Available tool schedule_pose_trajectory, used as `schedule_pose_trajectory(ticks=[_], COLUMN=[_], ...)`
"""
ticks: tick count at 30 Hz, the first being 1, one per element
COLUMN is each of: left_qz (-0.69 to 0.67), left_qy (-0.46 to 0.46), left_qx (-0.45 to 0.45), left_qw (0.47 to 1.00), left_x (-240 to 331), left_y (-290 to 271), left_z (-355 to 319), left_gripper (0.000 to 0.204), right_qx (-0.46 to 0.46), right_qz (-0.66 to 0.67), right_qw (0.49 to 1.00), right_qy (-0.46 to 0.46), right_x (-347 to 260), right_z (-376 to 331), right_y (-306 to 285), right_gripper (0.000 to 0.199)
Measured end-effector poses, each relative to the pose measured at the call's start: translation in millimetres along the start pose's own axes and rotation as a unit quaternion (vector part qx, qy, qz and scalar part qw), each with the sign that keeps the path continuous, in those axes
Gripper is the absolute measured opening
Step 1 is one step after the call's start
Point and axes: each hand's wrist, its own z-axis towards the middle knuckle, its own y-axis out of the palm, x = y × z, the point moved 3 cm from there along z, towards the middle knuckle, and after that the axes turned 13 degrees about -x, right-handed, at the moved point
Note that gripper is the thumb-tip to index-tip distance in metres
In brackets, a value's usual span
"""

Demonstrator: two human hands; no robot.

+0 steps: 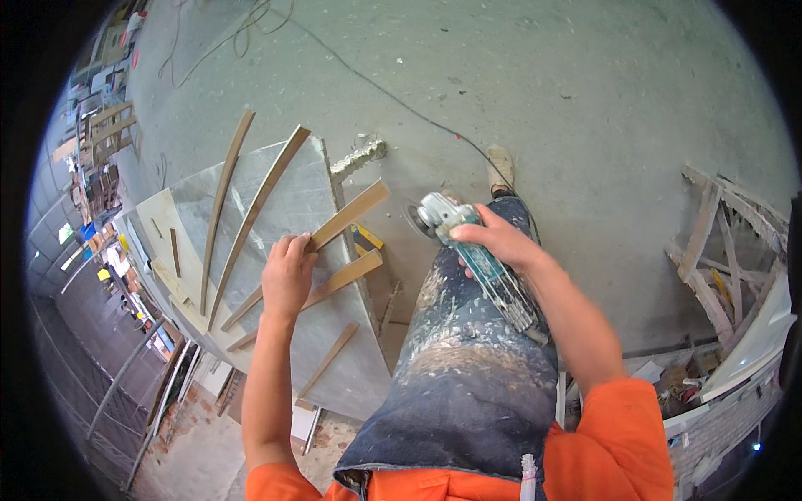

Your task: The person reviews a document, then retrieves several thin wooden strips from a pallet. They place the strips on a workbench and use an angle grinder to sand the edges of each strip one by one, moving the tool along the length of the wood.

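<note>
My right hand (501,240) is wrapped round the green and silver body of an angle grinder (487,275), held over my dusty dark apron (451,334). The grinder's round disc (417,220) points left, apart from the wood. Gripped in my left hand (288,271) is a flat wooden strip (355,211), its far end reaching past the edge of a grey slab tabletop (280,171). Beside it, nearer me, lies a second wooden strip (355,269), also overhanging. Two long curved strips (261,200) lie farther left, and a short strip (328,361) rests closer to me.
A yellow and black object (368,238) shows beyond the slab's right edge. Across the concrete floor (585,108) a dark power cord (376,88) runs toward my foot (500,167). At the right stands a dusty wooden trestle (718,242). Stacked wooden frames (109,129) stand far left.
</note>
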Motion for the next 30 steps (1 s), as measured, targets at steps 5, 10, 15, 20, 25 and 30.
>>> schedule_pose_trajectory(ticks=[5, 10, 15, 20, 25, 30], left_qz=[-0.024, -0.091, -0.153, -0.147, -0.146, -0.104], left_qy=[0.081, 0.085, 0.071, 0.049, 0.013, 0.022], left_qx=[0.09, 0.041, 0.022, 0.013, 0.009, 0.069], left_qw=[0.992, 0.991, 0.985, 0.988, 0.989, 0.992], left_x=[37.7, 59.3, 45.3, 16.9, -7.8, -13.1], left_y=[5.6, 34.0, 28.9, 26.2, 36.0, 42.5], left_z=[-20.4, -24.2, -24.3, -33.9, -52.0, -63.1], left_gripper=[0.049, 0.049, 0.042, 0.042, 0.041, 0.043], right_qx=[-0.004, -0.02, 0.006, 0.04, 0.025, -0.001], right_qz=[0.023, 0.0, 0.008, 0.007, 0.01, 0.005], right_qw=[1.0, 1.0, 1.0, 0.999, 1.0, 1.0], right_qy=[0.018, -0.007, 0.006, -0.003, -0.01, 0.019], right_x=[20.2, 23.2, 27.9, 36.7, 42.0, 47.0], right_z=[-29.6, -27.7, -27.2, -33.0, -31.2, -18.8], right_y=[21.2, 43.8, 47.0, 40.3, 43.9, 60.3], right_gripper=[0.071, 0.073, 0.055, 0.061, 0.065, 0.069])
